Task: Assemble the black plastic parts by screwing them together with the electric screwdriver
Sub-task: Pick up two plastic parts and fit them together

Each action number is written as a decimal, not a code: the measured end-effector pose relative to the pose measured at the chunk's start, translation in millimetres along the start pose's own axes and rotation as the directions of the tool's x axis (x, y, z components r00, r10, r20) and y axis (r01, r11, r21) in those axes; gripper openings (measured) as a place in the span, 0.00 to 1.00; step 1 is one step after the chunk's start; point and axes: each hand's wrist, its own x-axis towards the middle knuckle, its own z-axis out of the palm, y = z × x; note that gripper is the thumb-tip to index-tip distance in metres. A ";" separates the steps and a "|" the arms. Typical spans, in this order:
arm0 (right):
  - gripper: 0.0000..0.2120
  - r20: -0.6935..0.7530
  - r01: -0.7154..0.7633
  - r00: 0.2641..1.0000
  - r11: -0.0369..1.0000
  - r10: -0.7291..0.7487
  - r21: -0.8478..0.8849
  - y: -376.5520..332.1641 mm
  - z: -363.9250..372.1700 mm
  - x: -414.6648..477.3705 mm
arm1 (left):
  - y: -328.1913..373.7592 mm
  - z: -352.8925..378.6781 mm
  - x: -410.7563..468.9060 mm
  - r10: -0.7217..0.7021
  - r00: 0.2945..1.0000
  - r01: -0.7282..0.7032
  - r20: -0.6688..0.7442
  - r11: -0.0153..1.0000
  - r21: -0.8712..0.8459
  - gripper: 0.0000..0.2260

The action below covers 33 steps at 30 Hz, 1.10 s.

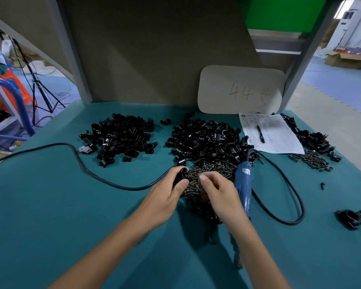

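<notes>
My left hand (169,192) grips a black plastic part (181,174) at the near left edge of a heap of dark screws (213,170). My right hand (217,190) hovers over the same heap with thumb and fingers curled together, pinching at the screws; whether it holds one I cannot tell. The blue electric screwdriver (243,184) lies on the teal table just right of my right hand, tip toward me. Two big piles of black plastic parts lie beyond: one at left (121,136), one at centre (206,136).
The screwdriver's black cable (88,170) loops across the table, left and right. A paper sheet with a pen (269,132) lies at the back right, next to more black parts and a smaller group of screws (313,159). A finished black piece (350,219) sits at the far right.
</notes>
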 end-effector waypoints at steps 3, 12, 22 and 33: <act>0.05 0.151 0.128 0.987 0.816 -0.051 -0.564 10.3 -8.6 7.4 | -14.6 2.2 1.0 -0.016 0.999 0.017 -0.031 0.999 0.040 0.21; 0.06 0.214 0.213 0.974 0.652 -0.079 -0.728 20.0 -1.7 11.0 | -46.1 20.4 -6.0 -0.051 0.986 0.070 -0.159 0.991 0.117 0.20; 0.11 0.376 0.279 0.926 0.648 0.013 -0.709 6.2 -17.1 -31.5 | -50.2 20.4 -7.0 -0.050 0.980 0.068 -0.191 0.994 0.090 0.21; 0.06 0.281 0.201 0.957 0.853 -0.067 -0.481 -0.2 -14.4 -25.2 | -48.5 22.6 -7.2 0.000 0.993 0.020 -0.118 0.986 0.167 0.20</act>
